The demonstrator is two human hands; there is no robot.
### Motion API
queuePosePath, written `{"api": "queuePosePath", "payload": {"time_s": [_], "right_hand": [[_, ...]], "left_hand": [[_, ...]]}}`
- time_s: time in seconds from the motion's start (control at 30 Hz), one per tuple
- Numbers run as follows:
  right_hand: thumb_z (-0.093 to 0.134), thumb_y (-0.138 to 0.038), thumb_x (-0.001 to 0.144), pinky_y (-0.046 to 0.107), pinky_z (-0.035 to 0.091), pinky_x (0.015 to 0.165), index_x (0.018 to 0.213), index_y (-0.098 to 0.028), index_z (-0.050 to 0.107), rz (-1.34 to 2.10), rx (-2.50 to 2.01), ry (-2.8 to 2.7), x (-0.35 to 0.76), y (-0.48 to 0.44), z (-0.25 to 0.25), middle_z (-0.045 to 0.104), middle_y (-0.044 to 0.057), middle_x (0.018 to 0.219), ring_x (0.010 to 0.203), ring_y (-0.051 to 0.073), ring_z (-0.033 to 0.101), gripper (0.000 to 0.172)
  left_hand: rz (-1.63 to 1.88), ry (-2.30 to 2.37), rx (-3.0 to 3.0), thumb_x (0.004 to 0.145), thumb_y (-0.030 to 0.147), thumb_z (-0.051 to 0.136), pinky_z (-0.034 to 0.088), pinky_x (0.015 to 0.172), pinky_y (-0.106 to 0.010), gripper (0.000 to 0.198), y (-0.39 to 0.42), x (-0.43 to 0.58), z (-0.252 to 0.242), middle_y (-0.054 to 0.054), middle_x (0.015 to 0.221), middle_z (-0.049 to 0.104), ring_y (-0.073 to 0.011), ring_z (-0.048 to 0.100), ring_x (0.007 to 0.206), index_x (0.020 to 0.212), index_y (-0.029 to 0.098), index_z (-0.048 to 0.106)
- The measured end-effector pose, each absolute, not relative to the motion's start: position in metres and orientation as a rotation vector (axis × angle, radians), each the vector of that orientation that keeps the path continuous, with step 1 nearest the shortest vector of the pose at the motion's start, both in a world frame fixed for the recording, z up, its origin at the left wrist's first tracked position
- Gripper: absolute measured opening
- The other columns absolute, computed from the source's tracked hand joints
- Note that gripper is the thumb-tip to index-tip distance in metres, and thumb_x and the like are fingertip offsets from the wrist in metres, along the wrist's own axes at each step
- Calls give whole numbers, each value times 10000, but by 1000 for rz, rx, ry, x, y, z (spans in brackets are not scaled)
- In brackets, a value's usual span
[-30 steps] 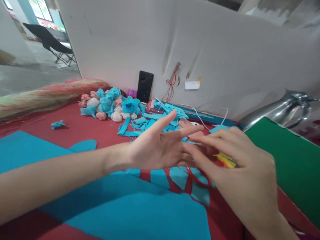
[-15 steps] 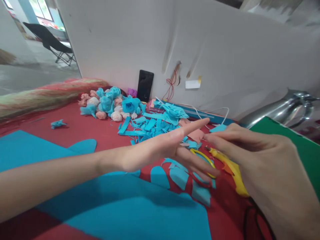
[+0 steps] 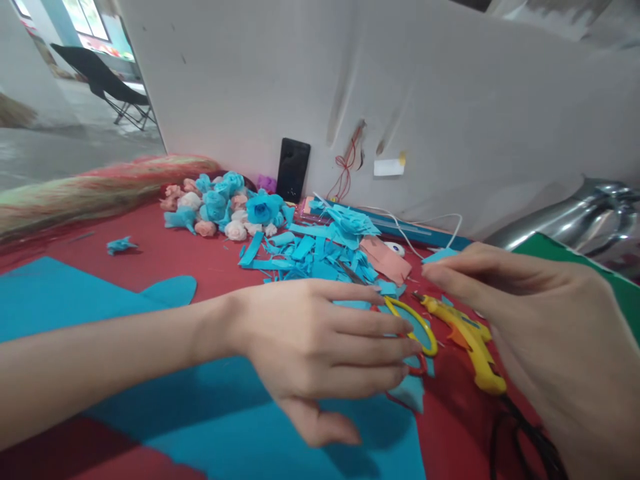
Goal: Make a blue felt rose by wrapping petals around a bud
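My left hand (image 3: 320,347) is palm down with fingers spread, above blue paper pieces and the scissors with yellow and red handles (image 3: 430,340). Its fingertips hide part of the scissors. On the right, my right hand (image 3: 520,293) has thumb and forefinger pinched together; whatever may be between them is too small to make out. Just left of and below that hand lies a yellow glue gun (image 3: 480,360) with a black cord. Large blue paper sheets (image 3: 220,427) lie under my left forearm and hand. A pile of cut blue strips (image 3: 305,253) sits beyond my left hand.
Blue, pink and white paper flowers (image 3: 215,207) are heaped at the back left, beside a phone (image 3: 293,170) leaning on the wall. Pink paper (image 3: 385,259) and a white cable lie behind the scissors. A green board (image 3: 545,250) stands at the right.
My left hand has turned from edge-on to palm down and moved nearer to me, uncovering the pink paper. My right hand has shifted slightly right, its fingers still pinched.
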State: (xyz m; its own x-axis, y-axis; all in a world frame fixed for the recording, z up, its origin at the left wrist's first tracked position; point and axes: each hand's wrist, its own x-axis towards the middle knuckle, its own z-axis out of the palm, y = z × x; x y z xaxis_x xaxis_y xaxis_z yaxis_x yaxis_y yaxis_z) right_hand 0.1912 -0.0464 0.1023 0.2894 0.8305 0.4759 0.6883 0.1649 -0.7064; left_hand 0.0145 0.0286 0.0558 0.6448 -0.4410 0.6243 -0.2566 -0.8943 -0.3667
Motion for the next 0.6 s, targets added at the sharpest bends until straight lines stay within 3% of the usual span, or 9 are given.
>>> {"api": "queuePosePath", "payload": {"time_s": [0.13, 0.3, 0.47, 0.6], "right_hand": [[699, -349, 633, 191, 359, 425, 565, -254, 653, 358, -1520, -1568, 188, -52, 102, 598, -23, 575, 493, 105, 494, 125], [658, -336, 679, 129, 384, 445, 576, -269, 667, 523, -1505, -1735, 175, -53, 95, 553, -45, 549, 505, 74, 490, 123], [647, -281, 668, 74, 378, 427, 592, -258, 673, 656, -1494, -1674, 166, -48, 91, 546, -51, 553, 501, 51, 472, 84], [628, -254, 686, 66, 385, 443, 574, -233, 659, 846, -1461, -1673, 169, -48, 92, 558, -53, 545, 507, 49, 484, 118]], "left_hand": [[-1080, 536, -2598, 839, 326, 268, 420, 895, -354, 470, 27, 15, 53, -85, 1021, 673, -211, 565, 994, 930, 86, 661], [-1041, 489, -2631, 835, 315, 297, 452, 797, -342, 426, 24, 18, 51, -26, 899, 701, -164, 585, 802, 855, 123, 676], [-909, 478, -2658, 836, 298, 293, 457, 787, -333, 426, 23, 19, 49, -37, 831, 704, -161, 585, 769, 819, 126, 682], [-891, 454, -2666, 824, 297, 308, 467, 642, -331, 419, 21, 19, 47, -45, 795, 700, -158, 572, 720, 767, 126, 686]]}}
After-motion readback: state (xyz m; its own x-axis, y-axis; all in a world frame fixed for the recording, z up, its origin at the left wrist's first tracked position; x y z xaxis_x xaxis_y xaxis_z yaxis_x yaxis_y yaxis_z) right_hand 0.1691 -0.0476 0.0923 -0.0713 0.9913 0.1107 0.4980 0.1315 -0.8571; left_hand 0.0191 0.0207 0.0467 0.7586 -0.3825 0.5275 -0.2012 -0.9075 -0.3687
